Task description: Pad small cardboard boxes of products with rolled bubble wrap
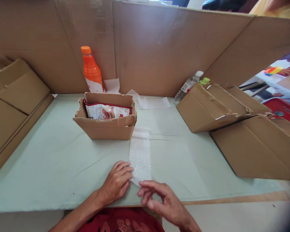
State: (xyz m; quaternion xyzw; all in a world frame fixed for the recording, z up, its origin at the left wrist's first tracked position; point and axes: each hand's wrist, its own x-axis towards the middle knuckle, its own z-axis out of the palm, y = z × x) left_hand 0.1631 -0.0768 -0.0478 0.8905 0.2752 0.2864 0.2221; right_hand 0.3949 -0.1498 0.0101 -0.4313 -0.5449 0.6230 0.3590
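Note:
A strip of clear bubble wrap [140, 154] lies flat on the pale green table cover [50, 161], running from the near edge toward a small open cardboard box [106, 127]. The box holds red and white packets [107, 111]. My left hand [117, 182] rests palm down with its fingertips pressing the strip's near left corner. Just below the strip's near end hovers my right hand [163, 199], fingers loosely curled and apart, holding nothing that I can see.
An orange drink bottle [91, 71] stands behind the box. Flat bubble wrap pieces [154, 103] lie at the back. A clear water bottle [187, 87] leans by stacked cardboard boxes [232, 122] on the right. Folded cardboard [12, 100] lines the left; cardboard walls surround the table.

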